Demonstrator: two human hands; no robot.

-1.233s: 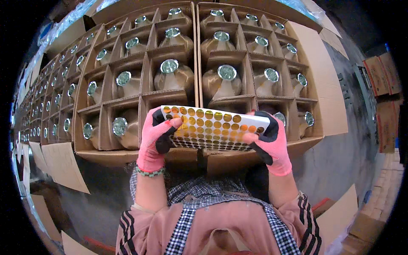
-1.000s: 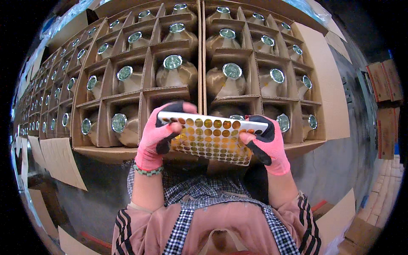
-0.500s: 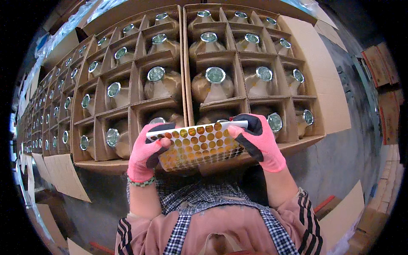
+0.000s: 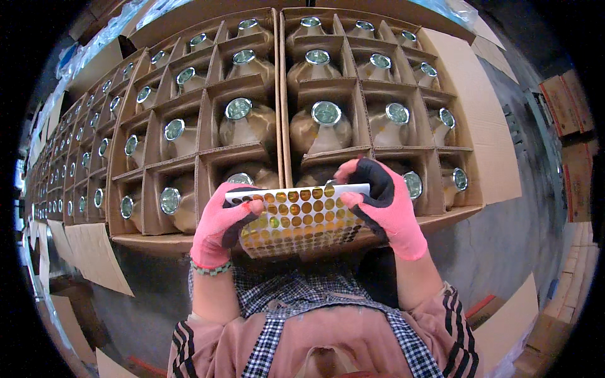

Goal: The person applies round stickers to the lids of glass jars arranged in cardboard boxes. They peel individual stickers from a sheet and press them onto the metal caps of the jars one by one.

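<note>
Right hand (image 4: 398, 211) is newly half-opened at the sheet's two o'clock, grip unclear.
Sticker sheet (image 4: 300, 222) is pinched by left hand (image 4: 216, 223) at ten o'clock.

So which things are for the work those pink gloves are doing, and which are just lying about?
Seems part of the work:
sheet of shiny gold dots, gripped by the left hand, right hand at its other end
glass bottles in divided cartons, close by

Seems to be just lying about:
bluish plastic wrap, upper left
brown boxes, far right
cardboard piece, lower right
</note>
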